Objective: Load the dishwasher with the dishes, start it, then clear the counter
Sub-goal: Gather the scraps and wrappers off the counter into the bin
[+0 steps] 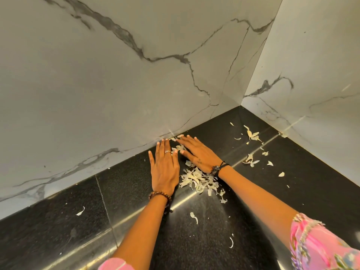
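Speckled black counter (pixel 58 221); flat hands (pixel 181 162) corral papery peels (pixel 198 181).

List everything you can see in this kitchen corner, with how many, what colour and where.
countertop: one, black speckled stone, fills the lower part of the view.
marble walls: two, white with grey veins, meeting in the far right corner.
pile of peels: one heap, pale cream, between the wrists.
loose peels: many, cream, scattered right and near the front.
left hand: one, flat on the counter, ring, brown bead bracelet.
right hand: one, flat, fingers toward the wall, black wrist thread.
sleeves: two, pink patterned, bottom edge.
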